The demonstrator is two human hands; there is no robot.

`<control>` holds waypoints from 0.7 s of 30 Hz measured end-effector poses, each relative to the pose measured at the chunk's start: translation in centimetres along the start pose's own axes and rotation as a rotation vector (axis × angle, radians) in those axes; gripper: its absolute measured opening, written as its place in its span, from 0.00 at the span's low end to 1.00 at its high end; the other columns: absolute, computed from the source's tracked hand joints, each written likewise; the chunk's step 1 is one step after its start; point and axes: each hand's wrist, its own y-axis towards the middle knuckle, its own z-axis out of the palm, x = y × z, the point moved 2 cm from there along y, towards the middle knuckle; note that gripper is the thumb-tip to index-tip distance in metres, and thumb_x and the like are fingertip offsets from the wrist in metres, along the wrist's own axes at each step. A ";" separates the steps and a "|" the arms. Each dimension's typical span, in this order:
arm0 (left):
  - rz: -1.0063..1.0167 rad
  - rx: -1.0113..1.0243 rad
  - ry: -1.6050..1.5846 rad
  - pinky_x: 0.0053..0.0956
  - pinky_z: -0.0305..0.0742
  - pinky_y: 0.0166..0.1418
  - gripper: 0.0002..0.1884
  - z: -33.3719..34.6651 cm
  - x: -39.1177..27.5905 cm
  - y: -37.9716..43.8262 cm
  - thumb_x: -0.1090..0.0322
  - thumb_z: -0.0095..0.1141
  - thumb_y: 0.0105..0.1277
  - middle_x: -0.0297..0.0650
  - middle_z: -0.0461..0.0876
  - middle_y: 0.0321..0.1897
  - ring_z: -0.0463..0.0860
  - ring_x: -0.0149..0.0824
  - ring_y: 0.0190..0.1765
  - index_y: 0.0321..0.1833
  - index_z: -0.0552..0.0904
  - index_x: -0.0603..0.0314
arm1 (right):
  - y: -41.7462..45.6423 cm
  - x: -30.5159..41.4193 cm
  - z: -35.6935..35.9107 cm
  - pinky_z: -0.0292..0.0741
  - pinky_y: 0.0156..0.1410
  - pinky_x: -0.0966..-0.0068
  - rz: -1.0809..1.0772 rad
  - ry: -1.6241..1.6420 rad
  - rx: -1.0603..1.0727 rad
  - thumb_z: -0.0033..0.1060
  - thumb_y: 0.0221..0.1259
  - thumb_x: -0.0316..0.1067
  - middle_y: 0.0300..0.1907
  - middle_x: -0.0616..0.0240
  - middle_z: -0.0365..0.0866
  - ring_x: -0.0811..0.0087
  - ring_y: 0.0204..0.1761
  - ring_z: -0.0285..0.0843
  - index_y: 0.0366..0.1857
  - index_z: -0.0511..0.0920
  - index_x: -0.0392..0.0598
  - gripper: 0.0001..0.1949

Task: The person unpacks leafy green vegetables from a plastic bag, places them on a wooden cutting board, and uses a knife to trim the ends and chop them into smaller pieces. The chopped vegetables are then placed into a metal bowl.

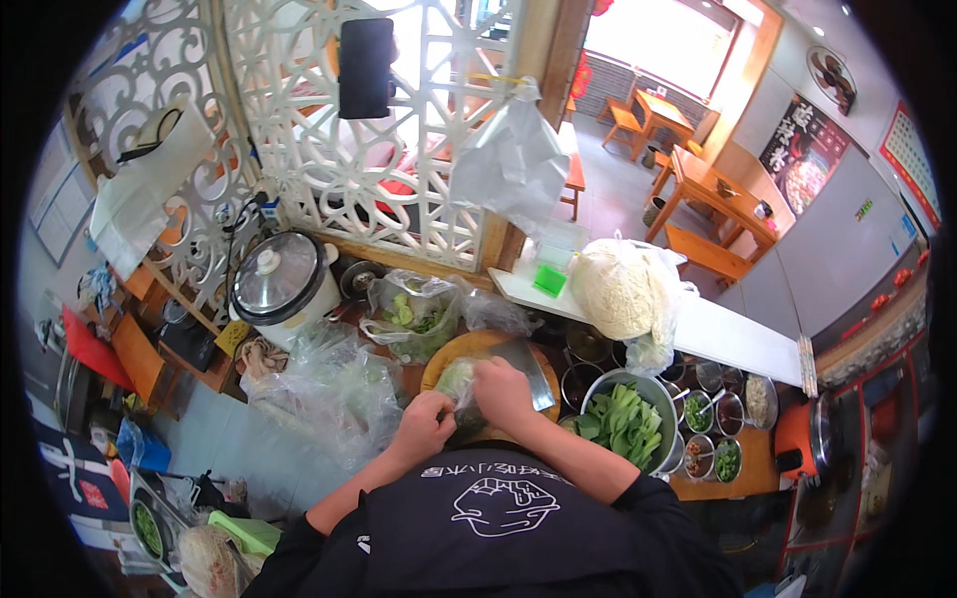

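A pale green vegetable (454, 380), perhaps a cabbage, lies in clear plastic wrap on the round wooden chopping board (463, 342). My left hand (428, 423) pinches the wrap at its near left side, fingers curled. From the right, my right hand (502, 392) closes on the wrap at the vegetable's other side; its fingertips are hidden. A cleaver (525, 366) rests flat on the board, just beyond and right of my right hand. The vegetable's near end is partly hidden by my hands.
Left of the board are crumpled plastic bags (336, 396), a bag of cut greens (411, 310) and a lidded cooker (280, 280). To the right stand a bowl of leafy greens (624, 422) and several small ingredient bowls (699, 411). A bag of noodles (620, 288) sits on the white ledge (740, 333).
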 end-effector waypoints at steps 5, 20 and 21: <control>-0.232 -0.044 -0.040 0.43 0.82 0.50 0.06 0.2 0.5 -0.8 0.74 0.63 0.64 0.50 0.86 0.38 0.87 0.53 0.42 0.42 0.85 0.65 | 0.7 -2.7 -1.7 0.77 0.36 0.65 0.676 0.852 0.374 0.57 0.64 0.27 0.29 0.59 0.84 0.62 0.30 0.82 0.34 0.85 0.44 0.06; -0.103 0.130 0.049 0.42 0.78 0.46 0.10 -2.2 -2.1 1.2 0.73 0.63 0.62 0.48 0.83 0.35 0.83 0.51 0.41 0.45 0.90 0.64 | -1.1 1.3 -3.1 0.84 0.53 0.61 -0.285 0.296 0.351 0.66 0.58 0.23 0.56 0.57 0.88 0.55 0.49 0.89 0.58 0.86 0.46 0.21; -0.116 0.105 0.030 0.42 0.78 0.47 0.09 -2.4 -2.4 1.3 0.73 0.63 0.62 0.48 0.83 0.35 0.84 0.51 0.41 0.44 0.90 0.64 | -1.7 1.4 -2.9 0.83 0.58 0.51 -0.199 0.260 0.351 0.68 0.58 0.26 0.56 0.52 0.87 0.44 0.53 0.87 0.61 0.84 0.47 0.23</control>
